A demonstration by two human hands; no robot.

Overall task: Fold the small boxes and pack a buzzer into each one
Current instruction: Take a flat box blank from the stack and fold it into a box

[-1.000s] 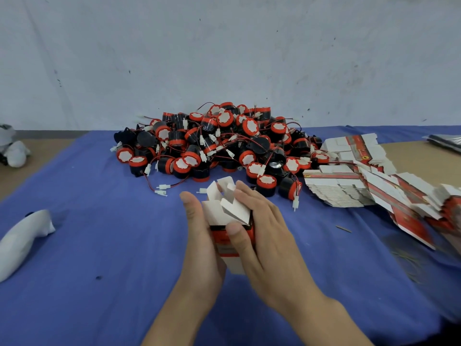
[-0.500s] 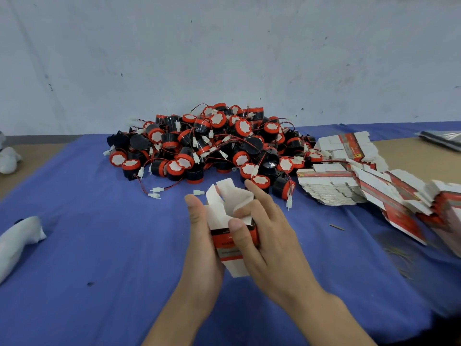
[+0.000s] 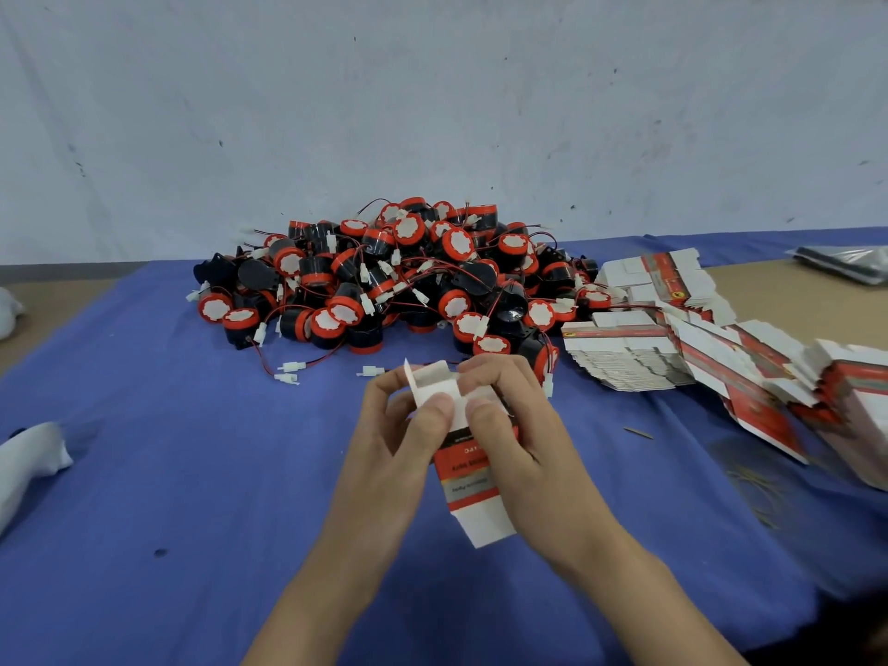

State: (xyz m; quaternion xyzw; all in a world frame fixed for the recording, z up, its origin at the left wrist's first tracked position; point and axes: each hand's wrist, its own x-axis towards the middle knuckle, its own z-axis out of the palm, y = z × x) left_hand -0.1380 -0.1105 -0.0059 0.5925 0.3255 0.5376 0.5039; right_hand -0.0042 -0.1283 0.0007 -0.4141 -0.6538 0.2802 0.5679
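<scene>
Cardboard in red, black and white fills the middle of the view: one small box (image 3: 468, 478) is held over the blue cloth (image 3: 168, 497), tilted with its open white end pointing away from the person. The left grip (image 3: 389, 454) grasps its left side, thumb pressed on the white upper panel and fingers curled behind. The right grip (image 3: 524, 444) grasps the right side, thumb on the front just beside the left thumb, fingers bent over the top flaps. One white flap stands up at the far left corner. Beyond the box, a heap of buzzers (image 3: 399, 281), black with red rims, white faces and thin red wires, lies on the cloth. To its right, flat unfolded boxes (image 3: 672, 348) lie in overlapping stacks, reaching onto the tan bench (image 3: 793, 300). A white object (image 3: 29, 463) lies at the view's left edge.
</scene>
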